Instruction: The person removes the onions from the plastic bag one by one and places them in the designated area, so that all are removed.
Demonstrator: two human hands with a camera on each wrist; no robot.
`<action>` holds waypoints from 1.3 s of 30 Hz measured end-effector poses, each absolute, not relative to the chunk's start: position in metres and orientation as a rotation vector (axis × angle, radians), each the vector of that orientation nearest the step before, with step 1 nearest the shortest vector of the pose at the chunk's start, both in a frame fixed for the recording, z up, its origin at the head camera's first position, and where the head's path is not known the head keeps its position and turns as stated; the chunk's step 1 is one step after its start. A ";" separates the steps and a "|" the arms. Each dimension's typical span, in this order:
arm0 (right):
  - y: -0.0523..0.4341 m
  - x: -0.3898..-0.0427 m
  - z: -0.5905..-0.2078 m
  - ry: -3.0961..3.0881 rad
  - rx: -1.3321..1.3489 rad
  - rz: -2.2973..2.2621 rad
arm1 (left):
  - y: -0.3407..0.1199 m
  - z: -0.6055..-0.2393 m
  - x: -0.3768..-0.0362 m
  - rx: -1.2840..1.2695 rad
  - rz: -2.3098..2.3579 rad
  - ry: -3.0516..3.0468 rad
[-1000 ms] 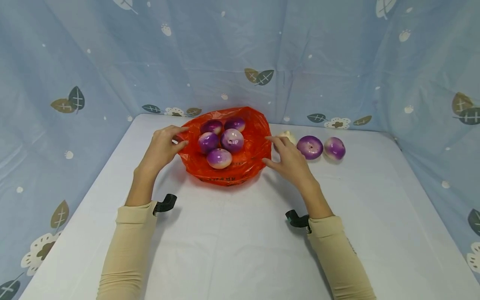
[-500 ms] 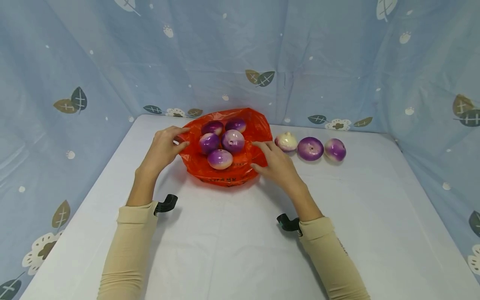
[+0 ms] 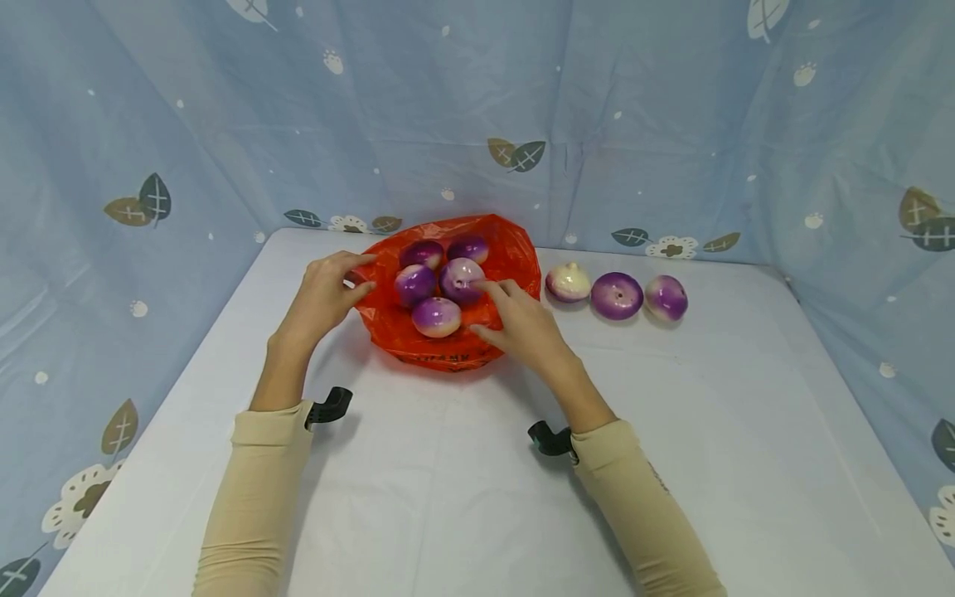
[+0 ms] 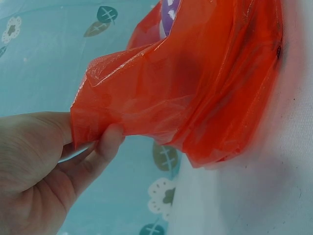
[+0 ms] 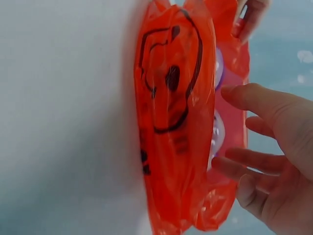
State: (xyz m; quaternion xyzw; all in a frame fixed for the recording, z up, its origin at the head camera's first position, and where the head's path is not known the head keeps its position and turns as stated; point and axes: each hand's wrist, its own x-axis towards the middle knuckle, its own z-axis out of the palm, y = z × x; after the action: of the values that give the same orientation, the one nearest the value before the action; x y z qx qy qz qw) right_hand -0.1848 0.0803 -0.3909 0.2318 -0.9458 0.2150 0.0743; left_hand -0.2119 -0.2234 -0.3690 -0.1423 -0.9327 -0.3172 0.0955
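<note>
A red plastic bag [image 3: 403,338] with black print lies wide-mouthed at the back of the table. Several glossy purple-and-white onions [image 3: 436,317] sit inside it. At the bag's left edge, my left hand [image 3: 317,294] pinches the plastic between thumb and fingers, and the left wrist view shows the stretched red film [image 4: 146,93]. My right hand [image 3: 528,330] reaches over the bag's right side, fingers spread and lightly bent, with nothing between them. Its fingertips overlap the pale middle onion [image 3: 458,278] in the head view.
To the right of the bag, three more onions stand in a row: a pale one [image 3: 568,283], a purple one [image 3: 617,296] and a purple-and-white one [image 3: 666,298]. A white cloth [image 3: 448,464] covers the table. Behind it hangs a blue patterned curtain [image 3: 418,99].
My right hand has moved left from the bag's right rim to over the onions inside, uncovering the pale onion outside. The left hand keeps its pinch on the bag.
</note>
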 end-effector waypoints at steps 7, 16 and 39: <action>0.065 -0.185 -0.386 -2.902 0.630 0.602 | -0.224 -0.370 -0.212 -0.422 -0.943 -2.756; 0.048 -0.187 -0.380 -2.939 0.638 0.640 | -0.224 -0.369 -0.211 -0.422 -0.941 -2.756; 0.023 -0.194 -0.391 -3.032 0.591 0.680 | -0.224 -0.368 -0.211 -0.423 -0.943 -2.756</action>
State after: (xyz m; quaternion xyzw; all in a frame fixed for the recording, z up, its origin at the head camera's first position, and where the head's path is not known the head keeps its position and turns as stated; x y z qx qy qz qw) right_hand -0.1940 0.0226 -0.3909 0.1870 -0.9585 0.2151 -0.0106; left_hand -0.2108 -0.2237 -0.3678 -0.1429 -0.9317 -0.3189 0.0988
